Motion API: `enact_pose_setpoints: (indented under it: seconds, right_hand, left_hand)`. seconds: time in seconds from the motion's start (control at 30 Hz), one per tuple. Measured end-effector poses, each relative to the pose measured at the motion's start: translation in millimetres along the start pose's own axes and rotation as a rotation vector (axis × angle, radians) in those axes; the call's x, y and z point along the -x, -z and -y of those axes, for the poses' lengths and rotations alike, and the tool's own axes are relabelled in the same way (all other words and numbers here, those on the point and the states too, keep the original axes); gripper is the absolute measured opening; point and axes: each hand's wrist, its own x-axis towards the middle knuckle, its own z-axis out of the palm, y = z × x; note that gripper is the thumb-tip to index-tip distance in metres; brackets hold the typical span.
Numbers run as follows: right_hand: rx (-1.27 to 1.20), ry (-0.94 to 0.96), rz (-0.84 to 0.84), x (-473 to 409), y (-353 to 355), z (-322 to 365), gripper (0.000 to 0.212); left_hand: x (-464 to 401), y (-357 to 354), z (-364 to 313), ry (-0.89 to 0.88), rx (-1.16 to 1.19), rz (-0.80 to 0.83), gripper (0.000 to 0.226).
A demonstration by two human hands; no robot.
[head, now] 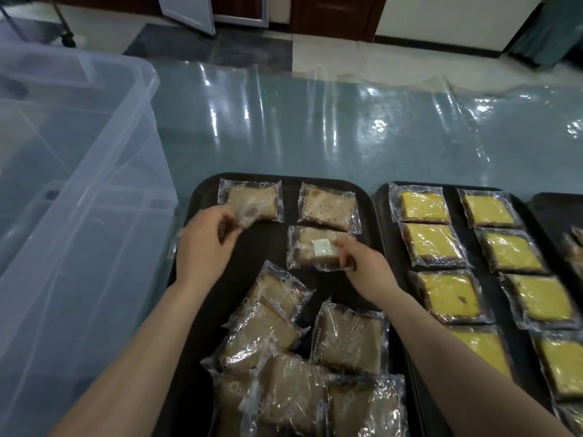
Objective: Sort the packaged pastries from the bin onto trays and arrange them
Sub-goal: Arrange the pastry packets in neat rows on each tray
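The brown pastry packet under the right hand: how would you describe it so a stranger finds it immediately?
Find the left black tray, the one holding brown pastries. Its far part has three flat packets; take the nearer one, which the right hand pinches. Only it shows a small pale sachet on top.

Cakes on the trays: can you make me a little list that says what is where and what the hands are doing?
left tray: brown cakes, three laid flat at the far end, a loose pile nearer
right tray: yellow cakes in two neat columns
left hand: holds a wrapped cake
right hand: pinches the brown cake with the white packet
bin: clear plastic, left of the trays
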Motion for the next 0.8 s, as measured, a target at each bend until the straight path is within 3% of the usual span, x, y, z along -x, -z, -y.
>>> enact_pose_setpoints:
  seconds: [0.1,0.17,0.27,0.47,0.63,0.8]
  right_hand:
    - [0.092,0.045,0.145,6,-4,-11,0.026]
    - [0.086,0.054,0.136,8,-7,-11,0.046]
    - [0.120,0.141,0.131,8,-10,-4,0.053]
    - [0.200,0.185,0.183,5,-19,1,0.059]
    - [0.134,0.071,0.022,2,-3,18,0.024]
    - [0.152,0.223,-0.178,-19,28,40,0.022]
  left_hand:
    - [19,-13,6,-0.075,-0.119,0.186,0.029]
    - [33,-25,12,-0.037,-0.189,0.337,0.042]
    - [42,-36,16,-0.007,-0.216,0.495,0.059]
    - [44,-39,14,0.018,-0.258,0.545,0.058]
    - [47,-37,19,-0.057,-0.316,0.570,0.061]
    - [37,-38,16,-0.042,-0.315,0.549,0.054]
